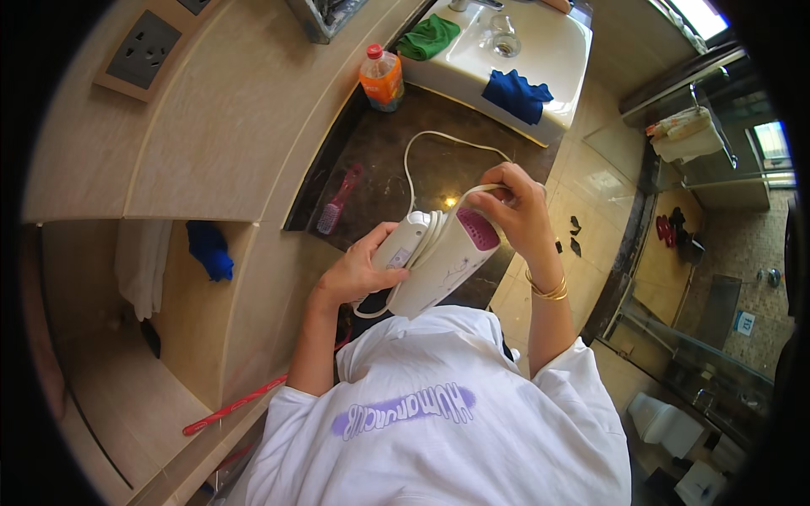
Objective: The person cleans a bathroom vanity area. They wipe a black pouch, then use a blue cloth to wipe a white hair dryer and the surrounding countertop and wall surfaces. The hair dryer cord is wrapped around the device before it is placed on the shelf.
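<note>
A white hair dryer (436,273) with a pink perforated end is held close to my chest, its handle lying folded beside the body. My left hand (357,269) grips it by the handle, thumb across the wound cord. Several turns of the white power cord (425,243) wrap around the handle. Between thumb and fingers, my right hand (516,202) pinches a length of the cord by the pink end. From there a loose loop of cord runs over the dark countertop (373,145). The plug is not visible.
A pink hairbrush (342,199) lies on the countertop. An orange bottle with a red cap (382,79) stands by the white washbasin (544,38), which has a green cloth (430,37) and a blue cloth (517,95) on its rim. A red pole (234,405) is at lower left.
</note>
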Tool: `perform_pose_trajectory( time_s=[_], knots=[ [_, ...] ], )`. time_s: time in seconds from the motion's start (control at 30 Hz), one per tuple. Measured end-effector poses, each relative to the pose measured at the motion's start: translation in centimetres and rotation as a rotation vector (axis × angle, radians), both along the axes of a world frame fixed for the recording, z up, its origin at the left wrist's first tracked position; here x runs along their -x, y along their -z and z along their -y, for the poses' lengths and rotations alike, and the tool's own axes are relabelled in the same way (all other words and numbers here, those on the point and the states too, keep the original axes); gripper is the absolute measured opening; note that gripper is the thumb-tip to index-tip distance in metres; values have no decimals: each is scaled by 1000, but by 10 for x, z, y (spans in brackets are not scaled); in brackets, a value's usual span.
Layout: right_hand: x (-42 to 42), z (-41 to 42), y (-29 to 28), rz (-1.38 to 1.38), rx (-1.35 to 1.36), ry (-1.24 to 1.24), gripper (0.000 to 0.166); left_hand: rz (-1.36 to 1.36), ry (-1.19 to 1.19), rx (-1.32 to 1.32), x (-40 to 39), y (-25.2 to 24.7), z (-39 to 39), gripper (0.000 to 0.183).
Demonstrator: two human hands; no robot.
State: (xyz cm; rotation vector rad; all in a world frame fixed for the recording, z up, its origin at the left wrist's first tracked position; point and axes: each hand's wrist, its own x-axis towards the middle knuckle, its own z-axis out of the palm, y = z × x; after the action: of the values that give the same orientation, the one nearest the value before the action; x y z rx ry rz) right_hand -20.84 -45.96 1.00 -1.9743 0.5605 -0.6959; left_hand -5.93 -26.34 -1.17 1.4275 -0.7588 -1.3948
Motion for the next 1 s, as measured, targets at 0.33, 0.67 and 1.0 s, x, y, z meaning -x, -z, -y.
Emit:
perform_pose_trajectory(
  time_s=[0.33, 0.67, 1.0],
  knots=[
    [-2, -45, 55, 186, -666, -129, 18, -480, -271, 157, 19, -5, 2, 66],
    [10, -98, 75, -158, -401, -336, 16, -238, -618, 218, 6, 11, 26, 51],
    [14, -109, 25, -153, -265, -247, 9, -23, -680, 268, -2, 26, 26, 44]
  ],
)
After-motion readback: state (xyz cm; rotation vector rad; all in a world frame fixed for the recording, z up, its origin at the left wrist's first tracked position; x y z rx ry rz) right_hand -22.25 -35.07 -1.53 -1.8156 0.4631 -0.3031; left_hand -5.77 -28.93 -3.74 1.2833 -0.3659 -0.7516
